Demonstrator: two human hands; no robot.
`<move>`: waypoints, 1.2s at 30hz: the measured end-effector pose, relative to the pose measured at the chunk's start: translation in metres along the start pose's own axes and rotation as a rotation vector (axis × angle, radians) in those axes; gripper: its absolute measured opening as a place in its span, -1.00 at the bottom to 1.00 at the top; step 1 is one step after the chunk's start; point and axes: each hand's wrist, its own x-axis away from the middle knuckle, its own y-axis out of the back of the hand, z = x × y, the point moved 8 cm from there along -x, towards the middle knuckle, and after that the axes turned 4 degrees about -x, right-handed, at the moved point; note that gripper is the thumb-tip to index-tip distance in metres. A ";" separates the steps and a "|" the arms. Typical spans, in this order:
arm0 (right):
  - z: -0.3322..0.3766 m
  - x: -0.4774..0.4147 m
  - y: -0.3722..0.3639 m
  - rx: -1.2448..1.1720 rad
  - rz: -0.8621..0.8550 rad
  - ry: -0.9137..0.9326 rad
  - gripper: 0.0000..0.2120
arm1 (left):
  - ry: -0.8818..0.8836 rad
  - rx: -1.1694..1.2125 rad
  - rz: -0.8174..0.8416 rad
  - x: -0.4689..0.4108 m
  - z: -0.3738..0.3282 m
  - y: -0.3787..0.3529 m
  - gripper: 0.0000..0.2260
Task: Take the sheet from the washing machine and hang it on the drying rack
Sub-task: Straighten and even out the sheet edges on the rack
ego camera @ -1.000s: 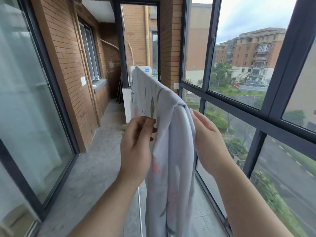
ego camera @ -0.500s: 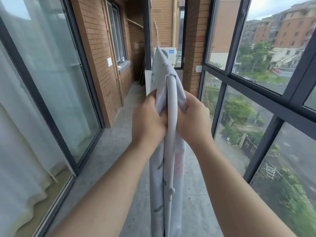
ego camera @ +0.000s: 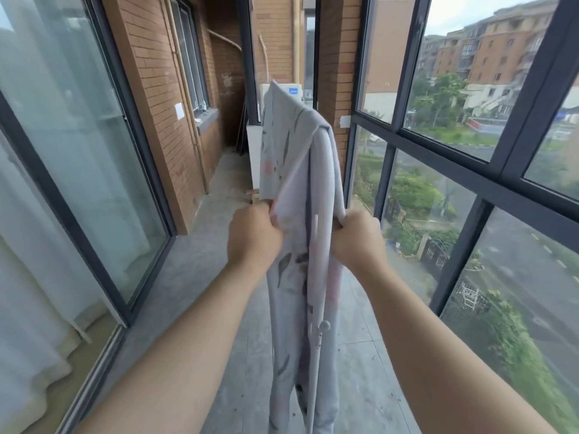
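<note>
Left hand (ego camera: pixel 253 238) and right hand (ego camera: pixel 357 238) each clutching a sheet (ego camera: pixel 289 145) edge, slightly apart; sheet draped over drying rack (ego camera: pixel 314 292); floor (ego camera: pixel 194 277) alongside

Brick wall (ego camera: pixel 156 89) left; window frame (ego camera: pixel 463 156) right; air-conditioner unit (ego camera: pixel 294 90) ahead; concrete floor (ego camera: pixel 194 270).

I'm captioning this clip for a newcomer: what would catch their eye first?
The pale leaf-print sheet draped over the white drying rack, dead centre. A left hand and right hand grip its two sides at mid-height. Dark-framed windows on the right show brick flats and greenery.
</note>
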 end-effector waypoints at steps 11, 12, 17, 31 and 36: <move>-0.057 0.011 -0.032 -0.026 0.075 -0.141 -0.58 | 0.193 0.076 0.107 0.035 0.042 -0.056 -0.81; -0.065 0.012 -0.032 -0.042 0.060 -0.150 -0.57 | 0.197 0.059 0.110 0.039 0.049 -0.059 -0.79; -0.089 0.020 -0.048 -0.003 0.089 -0.122 -0.62 | 0.124 0.013 0.102 0.057 0.051 -0.074 -0.86; -0.195 0.065 -0.110 -0.161 0.195 -0.258 -0.76 | 0.322 0.033 0.262 0.142 0.102 -0.154 -0.87; -0.240 0.095 -0.156 -0.045 0.418 -0.345 -0.74 | 0.480 -0.056 0.303 0.186 0.131 -0.174 -0.80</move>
